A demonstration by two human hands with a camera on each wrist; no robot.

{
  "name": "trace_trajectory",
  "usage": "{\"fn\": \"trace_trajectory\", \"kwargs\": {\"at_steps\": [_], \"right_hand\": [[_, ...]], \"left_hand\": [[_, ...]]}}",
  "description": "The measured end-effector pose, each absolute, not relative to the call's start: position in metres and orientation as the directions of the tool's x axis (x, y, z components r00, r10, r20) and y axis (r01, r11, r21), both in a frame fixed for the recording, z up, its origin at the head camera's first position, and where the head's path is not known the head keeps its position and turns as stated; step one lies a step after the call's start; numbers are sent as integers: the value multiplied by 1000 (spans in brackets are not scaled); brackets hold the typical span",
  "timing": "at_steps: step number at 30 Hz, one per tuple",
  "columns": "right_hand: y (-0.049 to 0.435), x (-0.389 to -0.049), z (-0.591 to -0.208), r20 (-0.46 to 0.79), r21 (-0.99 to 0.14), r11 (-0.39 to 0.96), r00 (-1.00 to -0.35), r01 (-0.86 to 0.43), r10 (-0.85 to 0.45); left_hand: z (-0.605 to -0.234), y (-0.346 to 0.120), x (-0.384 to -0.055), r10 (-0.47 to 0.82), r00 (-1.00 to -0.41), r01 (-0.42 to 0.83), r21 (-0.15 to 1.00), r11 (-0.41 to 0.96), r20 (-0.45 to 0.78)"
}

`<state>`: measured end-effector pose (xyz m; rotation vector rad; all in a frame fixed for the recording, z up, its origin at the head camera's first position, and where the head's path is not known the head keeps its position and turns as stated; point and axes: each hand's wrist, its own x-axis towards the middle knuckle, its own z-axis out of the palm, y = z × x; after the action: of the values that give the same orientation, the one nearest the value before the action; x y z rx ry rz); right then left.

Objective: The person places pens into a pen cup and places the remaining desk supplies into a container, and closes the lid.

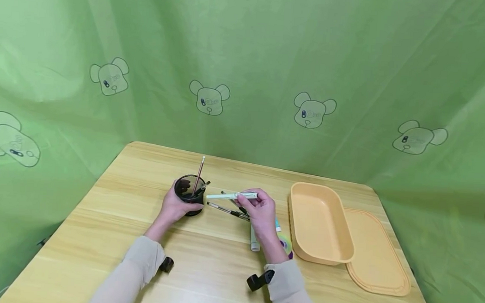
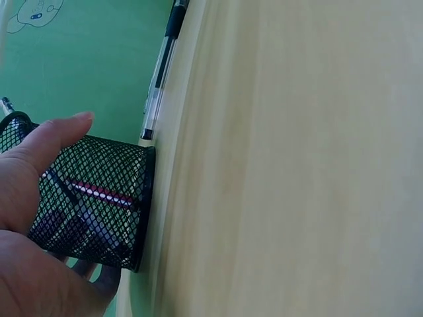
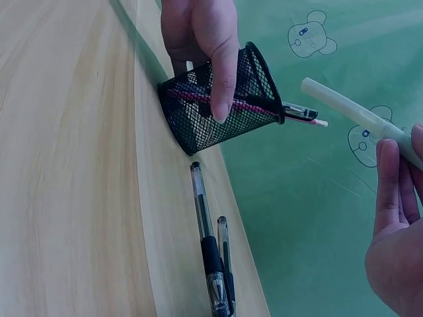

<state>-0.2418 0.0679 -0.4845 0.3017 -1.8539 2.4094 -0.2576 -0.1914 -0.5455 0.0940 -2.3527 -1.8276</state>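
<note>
A black mesh pen holder (image 2: 99,205) stands on the table, gripped round its side by my left hand (image 1: 174,208). Inside it lean a reddish pencil (image 1: 199,173) with a white end and a black pen (image 1: 202,188). Between thumb and fingers, my right hand (image 1: 262,213) pinches a pale green pen (image 1: 225,197). That pen is raised above the tabletop, its far end pointing left to the holder's rim, apart from it. Below lie a clear gel pen with black grip (image 3: 203,218) and another black pen (image 3: 225,247), partly hidden by the right hand in the head view.
Right of my right hand stands an orange box (image 1: 321,221), its lid (image 1: 379,257) lying flat beside it. Under the right forearm are a pale tube-shaped item (image 1: 255,242), a blue item (image 1: 277,224) and a green-and-purple round item (image 1: 285,242). A green curtain (image 1: 256,55) encloses the table.
</note>
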Motion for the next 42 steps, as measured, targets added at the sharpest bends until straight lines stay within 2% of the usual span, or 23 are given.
{"fn": "trace_trajectory", "kwargs": {"at_steps": [9,18,42], "right_hand": [[57,-242,-485,227,-942,-261,-973,-209,-41],[44,-242,-484,234,-958,-177,-972,-225,-32],[-2,-253,-492,161,-986,29,-985,-163,-62]], "left_hand": [[-547,-187,-256,-184,-978,49,963,265,100],[-546,-180,-252,-219,-972,7,938,346,88],[-548,-178,-252,-211,-973,23,943,331,98]]}}
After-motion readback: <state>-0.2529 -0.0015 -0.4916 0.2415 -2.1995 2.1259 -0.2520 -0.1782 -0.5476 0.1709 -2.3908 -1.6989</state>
